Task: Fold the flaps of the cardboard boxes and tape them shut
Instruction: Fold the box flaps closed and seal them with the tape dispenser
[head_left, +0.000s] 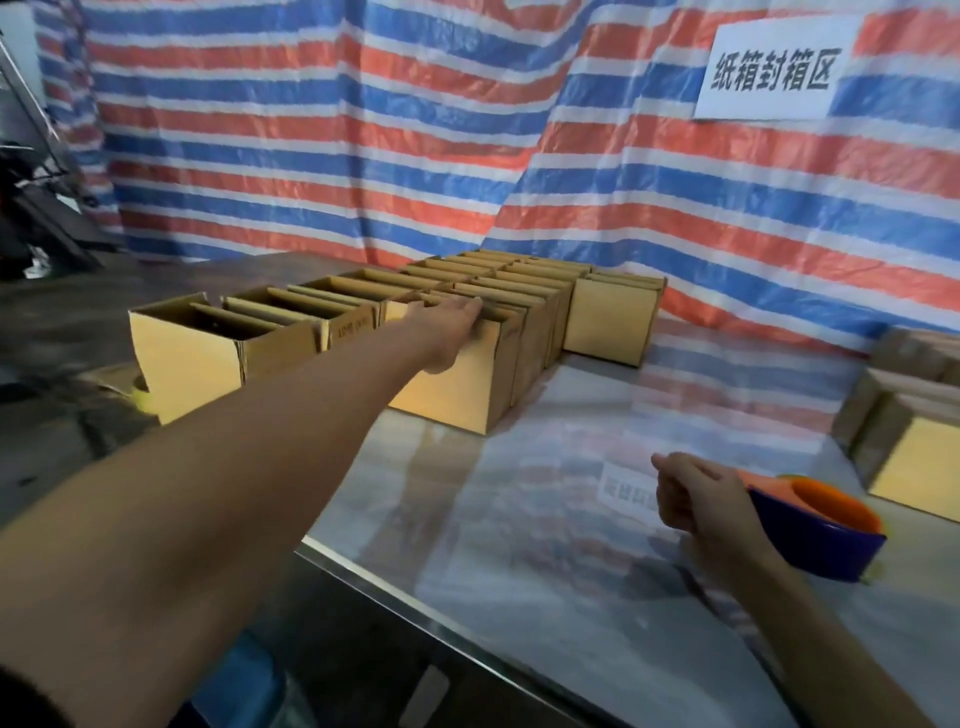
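A person's left hand (451, 326) reaches out with fingers straight and rests on the top rim of the nearest cardboard box (457, 395), which is open. The right hand (696, 501) curls round a purple-and-orange tape dispenser (826, 525) near the front edge of the table (545, 467). More open boxes (280, 322) stand packed in rows at the far left. Blurred stacked boxes (914, 447) sit at the right edge. A broad stretch of glossy tabletop lies between the two groups. A striped tarp (363, 130) with a white sign (774, 67) hangs close behind.
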